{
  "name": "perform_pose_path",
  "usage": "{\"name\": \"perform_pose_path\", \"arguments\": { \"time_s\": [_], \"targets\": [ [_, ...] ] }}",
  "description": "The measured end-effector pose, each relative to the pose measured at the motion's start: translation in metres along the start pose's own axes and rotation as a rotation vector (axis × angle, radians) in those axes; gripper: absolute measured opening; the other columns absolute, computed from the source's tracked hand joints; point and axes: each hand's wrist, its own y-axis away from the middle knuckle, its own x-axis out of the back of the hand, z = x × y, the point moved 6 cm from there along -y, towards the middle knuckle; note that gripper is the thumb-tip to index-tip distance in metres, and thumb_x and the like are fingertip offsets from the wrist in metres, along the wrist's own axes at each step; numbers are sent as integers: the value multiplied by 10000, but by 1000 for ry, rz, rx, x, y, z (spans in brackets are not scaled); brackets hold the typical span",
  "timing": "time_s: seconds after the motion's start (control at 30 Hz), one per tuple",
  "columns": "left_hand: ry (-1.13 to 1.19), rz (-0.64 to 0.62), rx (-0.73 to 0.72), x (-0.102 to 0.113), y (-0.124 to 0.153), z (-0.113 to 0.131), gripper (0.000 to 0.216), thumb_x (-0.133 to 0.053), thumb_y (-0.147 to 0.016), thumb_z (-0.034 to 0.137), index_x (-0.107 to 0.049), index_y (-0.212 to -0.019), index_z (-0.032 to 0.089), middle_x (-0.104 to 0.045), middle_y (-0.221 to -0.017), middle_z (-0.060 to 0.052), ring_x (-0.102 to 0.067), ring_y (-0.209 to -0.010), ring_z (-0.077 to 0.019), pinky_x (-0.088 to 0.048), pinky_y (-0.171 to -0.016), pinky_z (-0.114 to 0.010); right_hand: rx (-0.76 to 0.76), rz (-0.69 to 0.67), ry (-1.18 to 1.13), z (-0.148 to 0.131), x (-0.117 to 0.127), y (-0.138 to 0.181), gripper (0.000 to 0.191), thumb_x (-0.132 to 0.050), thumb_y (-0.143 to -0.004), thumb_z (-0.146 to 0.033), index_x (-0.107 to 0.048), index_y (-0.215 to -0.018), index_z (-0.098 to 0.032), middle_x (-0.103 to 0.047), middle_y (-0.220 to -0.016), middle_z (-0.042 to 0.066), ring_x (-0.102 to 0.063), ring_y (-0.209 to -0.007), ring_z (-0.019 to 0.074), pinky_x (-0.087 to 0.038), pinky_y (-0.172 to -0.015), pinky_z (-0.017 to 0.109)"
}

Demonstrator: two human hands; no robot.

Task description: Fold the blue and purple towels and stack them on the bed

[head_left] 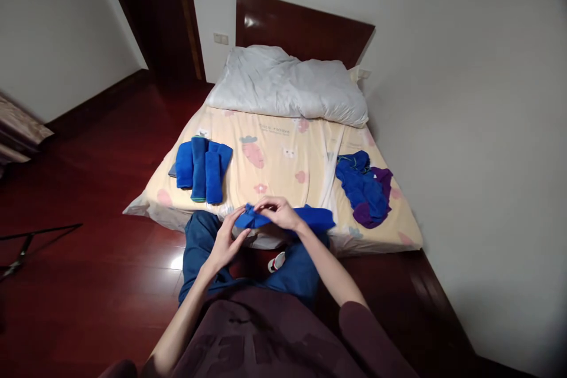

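A blue towel (316, 218) lies across the near edge of the bed, over my knees, its left end bunched up between my two hands. My right hand (280, 212) reaches over it from above, thumb and fingers closed on the bunched cloth. At the left end, my left hand (225, 243) curves around the towel with fingertips on its upper edge and the thumb below. Part of the towel's middle is hidden under my right hand and wrist.
Several blue rolled or folded towels (214, 177) lie on the bed's left side. Crumpled blue cloths (361, 186) with a purple cloth (363, 217) are on the right. A grey-white quilt (287, 82) is folded by the headboard (301, 26). A black stand (26, 245) is at far left.
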Motion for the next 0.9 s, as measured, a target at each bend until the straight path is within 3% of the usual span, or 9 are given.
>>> {"name": "perform_pose_path", "arguments": {
  "time_s": [0.07, 0.13, 0.23, 0.3, 0.4, 0.53, 0.63, 0.77, 0.9],
  "targets": [
    [-5, -96, 29, 2, 0, -2, 353, -608, -1017, 429, -659, -1279, 197, -713, -1262, -119, -675, -1181, -256, -537, -1057, -411, -71, -60, -75, 14, -37, 8, 268, -768, -900, -467, -815, -897, -203, -785, -935, 48, -731, -867, 169, -582, -817, 285],
    [-2, -146, 75, 6, 3, -7, 294, -620, -1003, 450, -685, -1109, 183, -723, -1057, -82, -680, -993, -222, -547, -944, -363, -130, -61, -128, 25, -54, 18, 283, -784, -885, -486, -809, -909, -204, -779, -929, 43, -730, -868, 175, -578, -823, 295],
    [14, -190, 127, 12, 6, -13, 354, -703, -931, 529, -622, -890, 187, -661, -888, -32, -616, -850, -189, -514, -815, -306, -200, -21, -154, 36, -57, 33, 317, -816, -853, -511, -800, -926, -203, -778, -938, 46, -723, -877, 183, -574, -828, 309],
    [34, -283, 150, 10, 7, -13, 418, -708, -919, 565, -563, -805, 190, -616, -814, -7, -570, -776, -167, -476, -745, -279, -231, 3, -170, 40, -52, 42, 347, -839, -826, -527, -794, -926, -198, -772, -929, 45, -715, -867, 181, -572, -826, 309],
    [75, -422, 183, 4, 10, -13, 399, -686, -935, 570, -601, -882, 184, -624, -821, 0, -565, -760, -160, -461, -726, -268, -257, 23, -195, 43, -45, 52, 367, -853, -814, -533, -786, -935, -192, -764, -928, 44, -712, -863, 173, -567, -824, 301],
    [58, -474, 202, 9, 13, -14, 403, -696, -927, 565, -665, -1020, 175, -709, -947, -41, -652, -872, -204, -506, -808, -292, -293, 49, -181, 49, -42, 65, 390, -853, -813, -555, -779, -934, -191, -757, -924, 42, -699, -832, 160, -556, -781, 283],
    [-27, -490, 154, 26, 13, -5, 380, -647, -970, 552, -682, -920, 177, -721, -901, -45, -673, -838, -203, -510, -764, -278, -328, 53, -172, 53, -46, 75, 442, -892, -759, -569, -773, -937, -183, -752, -920, 41, -683, -805, 153, -549, -750, 274],
    [-166, -435, -6, 66, 7, 31, 308, -588, -1040, 455, -715, -936, 194, -711, -853, -28, -673, -761, -159, -509, -707, -234, -350, -60, -122, 59, -64, 91, 542, -964, -645, -562, -772, -986, -188, -737, -898, 21, -662, -782, 155, -546, -742, 274],
    [-352, -204, -241, 117, -1, 71, 127, -667, -1002, 320, -743, -1004, 217, -712, -815, -16, -657, -670, -128, -514, -651, -214, -312, -133, 30, 73, -72, 107, 456, -912, -714, -571, -756, -866, -170, -705, -817, 1, -615, -738, 139, -513, -709, 254]
  ]
}}
